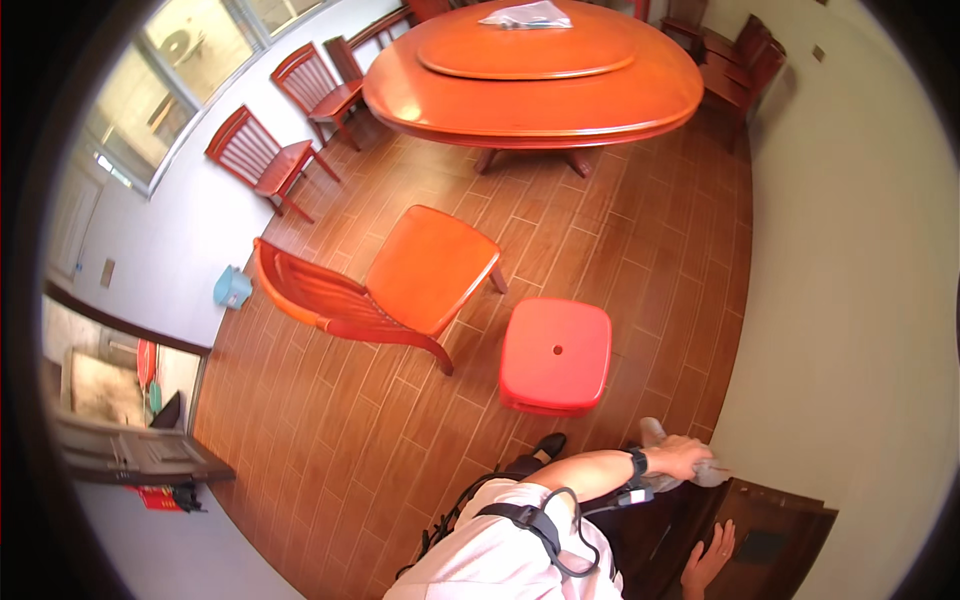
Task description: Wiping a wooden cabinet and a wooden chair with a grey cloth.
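Note:
My left hand (681, 456), with a black watch on the wrist, is closed around a greyish cloth (709, 472) beside the wall. Some of the cloth is hidden under the fingers. Below it, my right hand (709, 559) is spread with its fingers apart at the top of a dark brown wooden cabinet (795, 517); whether it presses on the wood I cannot tell. A flat black rectangle (761, 547) lies by the fingertips of that hand. A pale object (652, 431) shows just beyond my left wrist, too unclear to name.
A red plastic stool (555, 367) stands close by on the wood-look floor (360, 420). Past it is a wooden chair (435, 262). Farther off is a round table (525, 109) with a turntable bearing a plastic bag (529, 15). A blue bin (232, 287) sits by the left wall.

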### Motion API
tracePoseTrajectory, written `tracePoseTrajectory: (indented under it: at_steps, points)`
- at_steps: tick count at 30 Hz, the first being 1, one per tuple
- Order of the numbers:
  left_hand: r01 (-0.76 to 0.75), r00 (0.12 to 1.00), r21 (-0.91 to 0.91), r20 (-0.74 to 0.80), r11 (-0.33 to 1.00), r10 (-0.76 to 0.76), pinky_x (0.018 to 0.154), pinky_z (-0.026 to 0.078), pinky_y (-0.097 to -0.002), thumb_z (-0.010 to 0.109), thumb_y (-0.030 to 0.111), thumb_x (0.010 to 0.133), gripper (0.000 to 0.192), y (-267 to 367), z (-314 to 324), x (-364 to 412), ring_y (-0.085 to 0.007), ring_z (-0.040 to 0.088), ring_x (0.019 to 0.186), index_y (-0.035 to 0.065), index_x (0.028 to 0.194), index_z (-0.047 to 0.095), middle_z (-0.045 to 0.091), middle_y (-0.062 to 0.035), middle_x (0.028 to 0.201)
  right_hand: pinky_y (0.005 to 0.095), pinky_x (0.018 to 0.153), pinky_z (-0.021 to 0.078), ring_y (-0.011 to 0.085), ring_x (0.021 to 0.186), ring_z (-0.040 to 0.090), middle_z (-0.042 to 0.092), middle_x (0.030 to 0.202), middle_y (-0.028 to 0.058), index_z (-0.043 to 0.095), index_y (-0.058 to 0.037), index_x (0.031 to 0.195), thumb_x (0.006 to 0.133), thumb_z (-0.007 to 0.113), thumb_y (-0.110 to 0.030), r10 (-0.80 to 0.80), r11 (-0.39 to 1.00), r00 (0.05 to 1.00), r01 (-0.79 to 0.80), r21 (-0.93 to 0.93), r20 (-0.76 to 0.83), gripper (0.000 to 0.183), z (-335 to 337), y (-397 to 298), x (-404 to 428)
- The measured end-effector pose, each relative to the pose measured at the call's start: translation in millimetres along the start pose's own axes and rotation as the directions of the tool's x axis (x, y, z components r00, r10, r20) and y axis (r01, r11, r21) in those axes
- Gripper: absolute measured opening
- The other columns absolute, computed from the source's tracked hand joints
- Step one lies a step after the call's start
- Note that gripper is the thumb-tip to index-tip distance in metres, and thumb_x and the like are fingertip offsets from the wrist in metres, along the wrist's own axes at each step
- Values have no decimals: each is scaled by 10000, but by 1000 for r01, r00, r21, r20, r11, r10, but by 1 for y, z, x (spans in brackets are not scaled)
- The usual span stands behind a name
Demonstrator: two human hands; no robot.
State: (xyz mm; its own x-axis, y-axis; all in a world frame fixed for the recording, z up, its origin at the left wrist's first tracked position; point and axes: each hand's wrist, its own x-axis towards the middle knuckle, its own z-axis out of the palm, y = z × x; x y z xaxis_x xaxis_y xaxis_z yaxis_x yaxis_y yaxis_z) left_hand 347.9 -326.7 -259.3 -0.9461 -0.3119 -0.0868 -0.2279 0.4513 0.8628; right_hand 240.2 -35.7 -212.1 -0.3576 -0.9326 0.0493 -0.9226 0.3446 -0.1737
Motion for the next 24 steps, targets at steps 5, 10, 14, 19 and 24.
tracePoseTrajectory:
  at_steps: [5, 10, 14, 19, 24]
  points:
    - [341, 885, -172, -273, 924, -377, 866, 504, -471, 695, 306, 746, 502, -82, -11, -102, -343, 643, 1037, 138, 1209, 597, 677, -155, 1091, 476, 1157, 241, 410, 1365, 330, 363, 1464, 264, 439, 44, 1360, 912, 559, -161, 47, 998, 993, -43, -36, 104, 507, -42, -41, 2]
    - [667, 454, -484, -339, 567, -824, 896, 500, -428, 692, 372, 786, 592, -141, -22, -235, -318, 636, 1069, 131, 1308, 549, 660, -172, 1157, 491, 1130, 275, 424, 1321, 387, 412, 1420, 280, 468, 52, 1320, 924, 530, -165, 22, 1000, 1000, -22, -6, 20, 455, -41, -46, -15]
    - [599, 4, -698, -488, 393, -873, 917, 498, -411, 713, 354, 742, 636, -241, 59, -365, -315, 634, 1076, 83, 1294, 547, 658, -180, 1165, 500, 1115, 292, 435, 1298, 410, 437, 1402, 279, 490, 35, 1306, 945, 498, -201, -94, 993, 992, 99, 58, -81, 431, -33, -44, -18]
    - [540, -32, -793, -356, 284, -934, 925, 489, -433, 727, 307, 732, 622, -201, 66, -442, -349, 629, 1094, 49, 1270, 551, 657, -221, 1147, 487, 1150, 218, 354, 1412, 288, 336, 1509, 194, 390, -3, 1400, 963, 422, -183, 7, 993, 999, -13, -116, -50, 474, -1, 2, -37]
    - [388, -160, -887, -332, 250, -930, 905, 489, -407, 757, 289, 737, 587, -155, 79, -523, -322, 635, 1070, 33, 1236, 580, 666, -199, 1132, 466, 1168, 196, 309, 1432, 264, 319, 1526, 171, 372, -18, 1422, 977, 391, -146, 57, 985, 998, -62, -163, -36, 463, 7, -6, -36]
